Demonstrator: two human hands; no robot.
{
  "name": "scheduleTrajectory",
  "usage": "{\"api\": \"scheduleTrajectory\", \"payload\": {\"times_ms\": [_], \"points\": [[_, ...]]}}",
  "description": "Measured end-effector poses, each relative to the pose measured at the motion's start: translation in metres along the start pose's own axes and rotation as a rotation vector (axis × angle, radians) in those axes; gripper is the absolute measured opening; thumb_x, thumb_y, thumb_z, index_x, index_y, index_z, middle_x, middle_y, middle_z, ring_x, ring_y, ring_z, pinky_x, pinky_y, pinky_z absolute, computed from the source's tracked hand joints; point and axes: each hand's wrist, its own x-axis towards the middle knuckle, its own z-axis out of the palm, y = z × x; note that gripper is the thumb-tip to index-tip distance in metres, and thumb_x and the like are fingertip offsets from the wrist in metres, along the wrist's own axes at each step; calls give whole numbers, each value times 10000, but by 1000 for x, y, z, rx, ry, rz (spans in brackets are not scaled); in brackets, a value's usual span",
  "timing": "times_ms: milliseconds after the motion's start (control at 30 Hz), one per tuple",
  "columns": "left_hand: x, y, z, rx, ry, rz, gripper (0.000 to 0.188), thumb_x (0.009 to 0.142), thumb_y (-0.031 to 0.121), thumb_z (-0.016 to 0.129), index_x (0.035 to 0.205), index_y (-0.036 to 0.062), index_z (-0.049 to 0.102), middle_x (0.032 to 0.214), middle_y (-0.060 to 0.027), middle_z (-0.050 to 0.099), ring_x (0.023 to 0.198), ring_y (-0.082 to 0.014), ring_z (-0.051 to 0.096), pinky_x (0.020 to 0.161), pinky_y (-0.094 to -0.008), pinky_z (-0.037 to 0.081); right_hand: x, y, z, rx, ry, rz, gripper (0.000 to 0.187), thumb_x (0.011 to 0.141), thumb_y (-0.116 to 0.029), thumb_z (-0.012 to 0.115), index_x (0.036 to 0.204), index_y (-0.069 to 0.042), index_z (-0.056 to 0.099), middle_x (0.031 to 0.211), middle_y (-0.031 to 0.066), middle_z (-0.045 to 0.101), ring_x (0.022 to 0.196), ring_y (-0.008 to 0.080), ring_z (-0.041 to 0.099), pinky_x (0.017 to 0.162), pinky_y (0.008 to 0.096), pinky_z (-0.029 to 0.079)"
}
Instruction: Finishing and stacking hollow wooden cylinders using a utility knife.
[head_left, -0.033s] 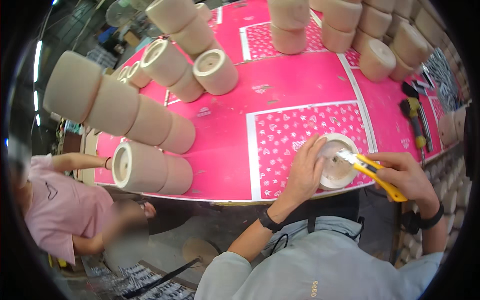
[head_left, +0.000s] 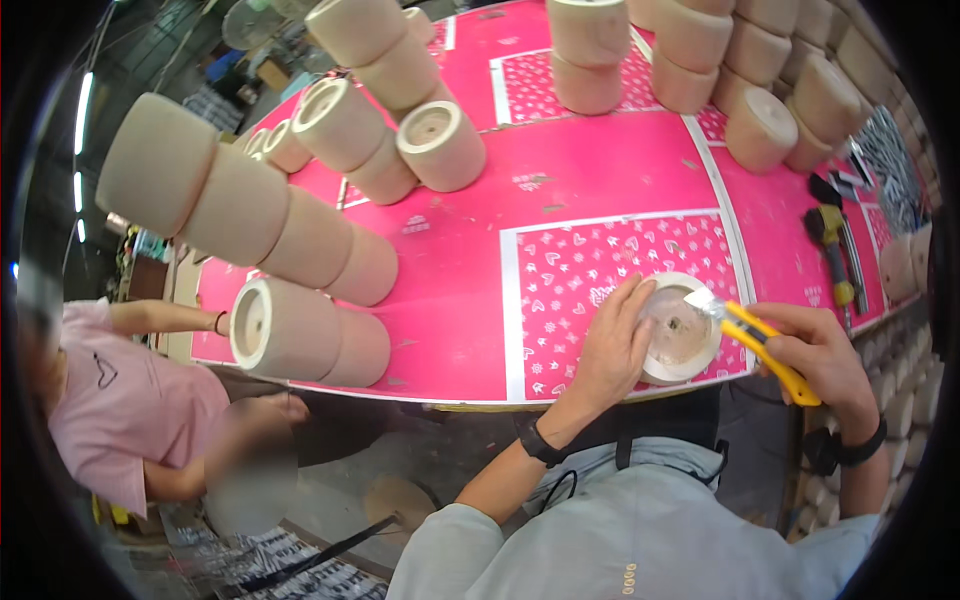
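Apparently I'm scraping: my right grip (head_left: 822, 352) clasps the knife (head_left: 752, 338) at the block's (head_left: 686, 352) right rim; my left grip (head_left: 610, 342), unclosed, braces its left. The next stroke needs steadiness.

3 lamps (head_left: 84, 112) glow beyond a person (head_left: 135, 420) in pink; a power tool (head_left: 827, 228) lies rightward.

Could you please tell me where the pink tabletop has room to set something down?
One free patch, bar small flecks, lies between the four-high stack and the near patterned rectangle; another lies just beyond that rectangle. The far right is crowded with stacked cylinders.
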Motion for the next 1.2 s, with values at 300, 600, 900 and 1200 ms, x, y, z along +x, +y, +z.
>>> {"api": "scheduleTrajectory", "payload": {"times_ms": [300,600,900,1200], "points": [[-20,29,-22,371,-257,275,486,762,179,792,1153,1,563,1374,-243,455,1352,-443,347,1081,-501,372,98,169,-75,433,535,-307,379,979,-155,503,1326,-6,543,771,46,608,515,88,545,441,216,452],[-9,26,-43,350,-156,243,547,604,117,869,1027,42,529,1091,-154,539,1218,-401,478,933,-447,483,168,237,-59,498,733,-435,373,1022,-173,479,1362,-22,508,756,45,605,505,89,527,439,224,432],[137,25,-193,807,337,32,519,648,172,854,1025,-9,546,1021,-160,549,944,-314,572,828,-392,489,182,264,-57,328,813,-522,392,1023,-183,495,1384,-29,496,803,34,585,566,72,527,466,207,434],[226,-24,-259,983,512,-199,526,652,204,851,1068,2,600,1100,-180,570,1045,-354,589,895,-431,492,170,246,-50,197,900,-530,383,1016,-150,491,1368,-1,512,957,49,618,744,85,570,573,218,459]]}}
